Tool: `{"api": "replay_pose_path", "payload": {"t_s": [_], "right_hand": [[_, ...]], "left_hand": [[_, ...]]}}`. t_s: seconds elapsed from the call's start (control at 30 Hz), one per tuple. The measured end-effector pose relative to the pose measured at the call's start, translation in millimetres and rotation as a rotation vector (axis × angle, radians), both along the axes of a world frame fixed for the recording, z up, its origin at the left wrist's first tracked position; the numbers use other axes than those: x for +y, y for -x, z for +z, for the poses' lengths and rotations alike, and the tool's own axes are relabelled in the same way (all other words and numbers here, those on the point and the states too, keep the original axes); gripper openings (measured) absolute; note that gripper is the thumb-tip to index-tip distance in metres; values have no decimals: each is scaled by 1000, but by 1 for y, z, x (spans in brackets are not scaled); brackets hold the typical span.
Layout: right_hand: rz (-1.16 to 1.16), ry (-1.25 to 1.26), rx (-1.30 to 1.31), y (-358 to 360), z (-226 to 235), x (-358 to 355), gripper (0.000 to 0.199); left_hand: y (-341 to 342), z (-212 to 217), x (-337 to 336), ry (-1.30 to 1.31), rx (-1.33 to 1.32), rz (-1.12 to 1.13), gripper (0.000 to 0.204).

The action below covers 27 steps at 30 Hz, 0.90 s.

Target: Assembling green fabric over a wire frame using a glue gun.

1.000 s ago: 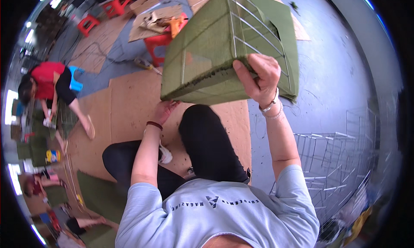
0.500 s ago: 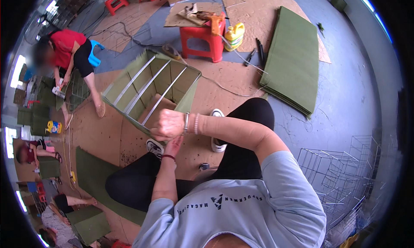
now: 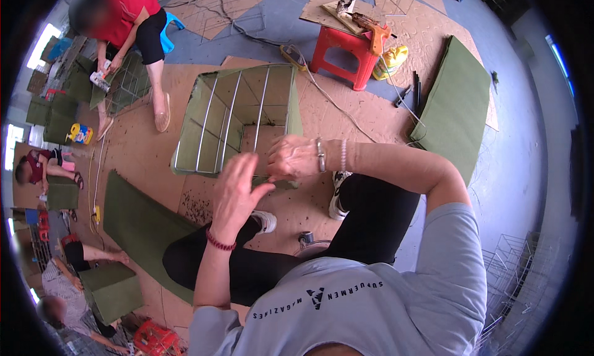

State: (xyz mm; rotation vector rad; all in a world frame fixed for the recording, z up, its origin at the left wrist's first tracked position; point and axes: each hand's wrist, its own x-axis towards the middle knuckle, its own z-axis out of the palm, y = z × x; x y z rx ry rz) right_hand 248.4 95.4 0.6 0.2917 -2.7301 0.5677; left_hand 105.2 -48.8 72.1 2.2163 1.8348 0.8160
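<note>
In front of me stands an open box of green fabric (image 3: 204,124) over a wire frame, with thin metal wires (image 3: 228,117) running across its mouth. My right hand (image 3: 294,160) is closed at the box's near right corner, its fingertips partly hidden, and green fabric shows just below it. My left hand (image 3: 234,192) is raised beside that near edge, fingers stretched and thumb apart, holding nothing. Its fingertips overlap the box's rim in the picture; whether they touch cannot be told.
A red stool (image 3: 340,56) carries an orange glue gun (image 3: 375,37), its cord trailing over the cardboard floor. Green sheets (image 3: 455,102) are stacked at right, another green piece (image 3: 139,226) lies at left. Wire frames (image 3: 513,263) stand lower right. Co-workers sit along the left.
My left hand has come out from beneath the right one and opened, rising to the left. The view has turned, shifting the scene. My right hand stays closed at the box's near corner.
</note>
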Motion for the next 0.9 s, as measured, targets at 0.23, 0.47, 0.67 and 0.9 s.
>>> {"api": "replay_pose_path", "payload": {"t_s": [0.23,0.47,0.67,0.9], "right_hand": [[-49,-10,-73,-49,-16,-22,19],[-516,252,347,-76,13,99,12],[-1873,457,131,-219,-118,314,56],[-1929,582,-4,-203,-144,389,71]], "left_hand": [[-26,-51,16,106,-111,-256,24],[-10,-53,5,212,-252,-329,16],[-26,-42,27,253,-54,-412,18],[-54,-35,16,313,96,-210,20]]}}
